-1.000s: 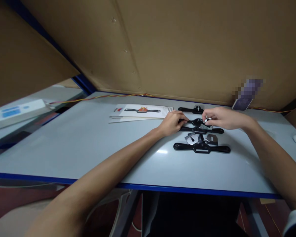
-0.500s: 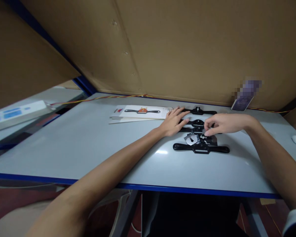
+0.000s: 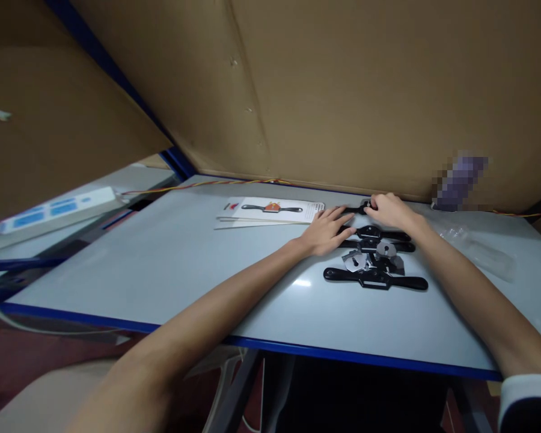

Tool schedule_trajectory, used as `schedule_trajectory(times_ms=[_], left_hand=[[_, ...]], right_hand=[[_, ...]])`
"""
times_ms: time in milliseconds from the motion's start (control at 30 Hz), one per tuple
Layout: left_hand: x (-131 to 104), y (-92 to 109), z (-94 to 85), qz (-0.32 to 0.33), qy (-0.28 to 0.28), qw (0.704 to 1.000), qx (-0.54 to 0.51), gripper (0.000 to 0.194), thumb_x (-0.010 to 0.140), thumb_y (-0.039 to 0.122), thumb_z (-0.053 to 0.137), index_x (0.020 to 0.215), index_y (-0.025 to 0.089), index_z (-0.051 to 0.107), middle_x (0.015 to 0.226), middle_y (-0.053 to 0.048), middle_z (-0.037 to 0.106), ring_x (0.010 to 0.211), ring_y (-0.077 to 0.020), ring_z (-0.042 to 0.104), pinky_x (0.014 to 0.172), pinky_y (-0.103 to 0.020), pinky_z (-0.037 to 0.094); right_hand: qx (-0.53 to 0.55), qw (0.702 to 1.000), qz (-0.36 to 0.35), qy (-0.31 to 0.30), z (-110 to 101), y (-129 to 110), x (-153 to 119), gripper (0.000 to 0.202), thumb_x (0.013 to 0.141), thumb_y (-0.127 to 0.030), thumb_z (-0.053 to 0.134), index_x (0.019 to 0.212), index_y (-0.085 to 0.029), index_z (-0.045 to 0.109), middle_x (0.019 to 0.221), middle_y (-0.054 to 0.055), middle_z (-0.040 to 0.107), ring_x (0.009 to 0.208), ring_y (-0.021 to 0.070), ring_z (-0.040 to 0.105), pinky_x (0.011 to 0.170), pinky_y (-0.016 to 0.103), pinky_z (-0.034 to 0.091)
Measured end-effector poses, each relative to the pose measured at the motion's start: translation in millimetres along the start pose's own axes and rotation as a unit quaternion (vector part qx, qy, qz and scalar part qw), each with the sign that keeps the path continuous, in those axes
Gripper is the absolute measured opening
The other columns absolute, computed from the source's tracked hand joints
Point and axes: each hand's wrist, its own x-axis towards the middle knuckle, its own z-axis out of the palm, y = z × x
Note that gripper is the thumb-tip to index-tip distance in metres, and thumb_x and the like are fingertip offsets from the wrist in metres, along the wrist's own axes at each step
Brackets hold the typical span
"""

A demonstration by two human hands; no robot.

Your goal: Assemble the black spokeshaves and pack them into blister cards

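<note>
My left hand (image 3: pixel 327 231) lies with fingers spread over the left handles of several black spokeshave bodies. My right hand (image 3: pixel 390 210) is closed at the middle of the farthest spokeshave (image 3: pixel 354 210), hiding its right handle; a small grey part shows by the fingertips. Nearer me are a second spokeshave (image 3: pixel 368 232) and a third spokeshave (image 3: pixel 403 246). A nearest spokeshave (image 3: pixel 376 278) lies apart from both hands. Between them is a loose pile with a silver blade (image 3: pixel 354 261), a round slotted metal plate (image 3: pixel 386 249) and other small metal parts.
Printed cards (image 3: pixel 275 208) with a spokeshave picture lie left of my hand. Clear plastic packaging (image 3: pixel 487 252) lies to the right. A blurred phone (image 3: pixel 460 183) leans on the cardboard wall (image 3: pixel 342 90). A power strip (image 3: pixel 63 210) sits on the left table.
My right hand has moved away from me, from the pile of metal parts to the farthest spokeshave. The round plate now shows on the pile. My left hand stays spread in place.
</note>
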Motion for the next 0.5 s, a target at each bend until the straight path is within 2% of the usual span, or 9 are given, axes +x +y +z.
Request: schedule_trajectory(times_ms=[100, 200, 333, 500], left_hand=[[0.0, -0.6, 0.1, 0.002, 0.008, 1.000, -0.012, 0.068, 0.110, 0.064, 0.032, 0.159, 0.023, 0.054, 0.177, -0.014, 0.035, 0.164, -0.0366, 0.032, 0.131, -0.064, 0.025], [-0.6, -0.7, -0.2, 0.009, 0.016, 1.000, -0.017, 0.067, 0.110, 0.063, 0.031, 0.156, 0.022, 0.056, 0.176, -0.014, 0.038, 0.163, -0.0358, 0.034, 0.130, -0.065, 0.026], [-2.4, -0.3, -0.1, 0.023, 0.032, 0.999, -0.012, 0.066, 0.110, 0.061, 0.031, 0.156, 0.020, 0.056, 0.171, -0.014, 0.046, 0.158, -0.0343, 0.041, 0.129, -0.063, 0.029], [-5.1, 2.6, 0.9, 0.048, 0.042, 0.998, -0.008, 0.067, 0.108, 0.059, 0.035, 0.153, 0.016, 0.060, 0.164, -0.016, 0.055, 0.148, -0.0369, 0.051, 0.126, -0.062, 0.035]], right_hand=[[-0.006, 1.000, -0.005, -0.013, 4.4, 0.2, 5.0, 0.033, 0.102, -0.033, 0.050, 0.115, -0.015, 0.075, 0.114, 0.021, 0.080, 0.103, 0.0305, 0.073, 0.081, 0.035, 0.047], [-0.007, 1.000, -0.014, -0.021, 3.4, 0.0, 3.1, 0.038, 0.103, -0.033, 0.047, 0.123, -0.015, 0.073, 0.121, 0.022, 0.079, 0.107, 0.0326, 0.073, 0.082, 0.037, 0.048], [-0.033, 0.998, -0.017, -0.040, -4.1, -7.4, -6.5, 0.042, 0.102, -0.034, 0.046, 0.126, -0.014, 0.075, 0.129, 0.025, 0.076, 0.114, 0.0376, 0.072, 0.086, 0.042, 0.049], [-0.054, 0.995, -0.011, -0.079, -16.0, -18.0, -19.2, 0.043, 0.101, -0.034, 0.050, 0.124, -0.012, 0.078, 0.130, 0.029, 0.075, 0.119, 0.0434, 0.070, 0.091, 0.048, 0.049]])
